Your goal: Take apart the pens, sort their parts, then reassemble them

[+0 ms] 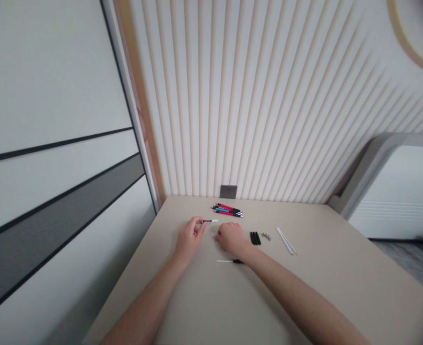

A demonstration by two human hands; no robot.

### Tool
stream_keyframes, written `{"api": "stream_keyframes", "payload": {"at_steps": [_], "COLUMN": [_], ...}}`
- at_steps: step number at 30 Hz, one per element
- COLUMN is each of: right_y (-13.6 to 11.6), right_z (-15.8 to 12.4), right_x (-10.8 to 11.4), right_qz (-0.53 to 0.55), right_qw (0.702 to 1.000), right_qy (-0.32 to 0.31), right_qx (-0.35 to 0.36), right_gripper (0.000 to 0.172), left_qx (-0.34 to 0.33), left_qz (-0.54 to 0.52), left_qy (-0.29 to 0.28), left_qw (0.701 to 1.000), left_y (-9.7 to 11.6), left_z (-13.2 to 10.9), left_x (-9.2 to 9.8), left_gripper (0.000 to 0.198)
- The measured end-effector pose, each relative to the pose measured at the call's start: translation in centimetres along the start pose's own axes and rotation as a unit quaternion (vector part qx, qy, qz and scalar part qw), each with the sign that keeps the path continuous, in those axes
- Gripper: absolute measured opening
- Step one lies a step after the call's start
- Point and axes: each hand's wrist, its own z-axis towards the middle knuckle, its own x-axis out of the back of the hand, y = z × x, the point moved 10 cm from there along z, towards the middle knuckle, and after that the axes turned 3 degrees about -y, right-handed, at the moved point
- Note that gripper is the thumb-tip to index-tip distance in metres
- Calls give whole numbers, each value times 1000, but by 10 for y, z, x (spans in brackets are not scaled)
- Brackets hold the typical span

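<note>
My left hand (190, 235) pinches a dark pen barrel (207, 221) with a white end pointing right, held just above the table. My right hand (232, 236) is closed and low over the table, its fingertips beside some small, pale, spring-like pieces (213, 234). Whatever those fingers grip is hidden. Under my right wrist lies a black pen part (238, 261), with a thin white refill (225, 261) reaching out to its left. Just right of the hand, several black pen grips (255, 238) lie side by side, next to small metal pen tips (266, 236).
Assembled red, blue and black pens (228, 210) lie in a pile near the back of the beige table (197, 306). White refills (286, 241) rest to the right. Behind the table is a ribbed wall with a dark socket (228, 191); a cabinet (64, 191) stands left.
</note>
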Motion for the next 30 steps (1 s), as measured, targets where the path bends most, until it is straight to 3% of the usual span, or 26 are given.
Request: {"api": "stream_keyframes", "payload": {"at_steps": [3, 6, 10, 16, 21, 25, 30], "right_y": [8, 17, 23, 29, 74, 91, 82], "right_z": [-5, -24, -62, -84, -79, -80, -85], "right_x": [7, 24, 30, 22, 23, 16, 9], "right_qz": [46, 149, 176, 229, 326, 291, 158], "right_qw": [998, 976, 939, 912, 892, 914, 947], "right_qy": [36, 147, 253, 274, 297, 266, 250], "right_qx": [2, 58, 154, 199, 99, 94, 128], "right_gripper": [21, 27, 33, 22, 20, 18, 7], "left_qx": [-2, -20, -111, -238, -230, -239, -279], "left_qz": [-4, -7, -2, -10, 7, 63, 87], "left_qy": [-12, -20, -46, -79, -124, -202, -271], "left_qw": [1000, 1000, 993, 968, 965, 948, 917], "left_y": [1, 9, 43, 92, 92, 91, 97], "left_z": [0, -3, -13, -30, -28, -31, -40], "left_x": [-1, -2, -12, -26, -34, -54, -77], "left_gripper": [20, 23, 23, 18, 23, 22, 28]}}
